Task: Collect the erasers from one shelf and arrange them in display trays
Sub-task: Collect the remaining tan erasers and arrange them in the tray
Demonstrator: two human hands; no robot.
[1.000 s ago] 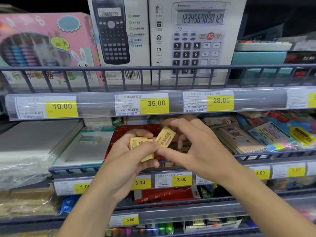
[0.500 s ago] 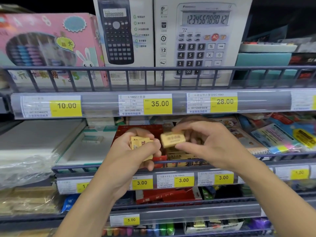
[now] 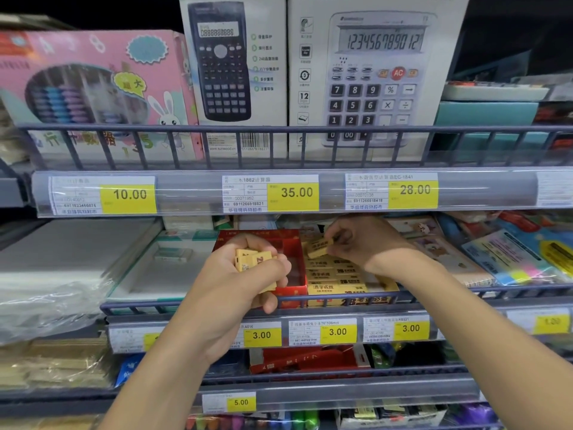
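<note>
Head view, inspected from the task's thing outward. One yellow eraser [image 3: 319, 247] is pinched between my right hand's [image 3: 361, 240] thumb and fingertips, carried over the far end of the display tray [image 3: 347, 302]. Its long axis runs roughly left to right with the right end tipped slightly up, close to the lie of the printed erasers already set flat in the tray. That filled section [image 3: 336, 276] sits directly below and toward me from the pinched piece, so I judge the coming move to be a short lowering into the back row, with little turning needed.

My left hand [image 3: 248, 274] is clenched around a small stack of erasers [image 3: 252, 263], held in front of the red tray [image 3: 293, 260], which stands touching the left side of the yellow one. The right hand is clearly the nearer to the open back row; the left serves as the supply. Whether a free slot remains under the pinched eraser I cannot tell, since my hand hides it.

Both trays stand behind the grey wire rail [image 3: 434, 293] of the middle shelf, above price tags marked 3.00 [image 3: 338, 332]. Calculator boxes [image 3: 369, 72] stand on the shelf above.
</note>
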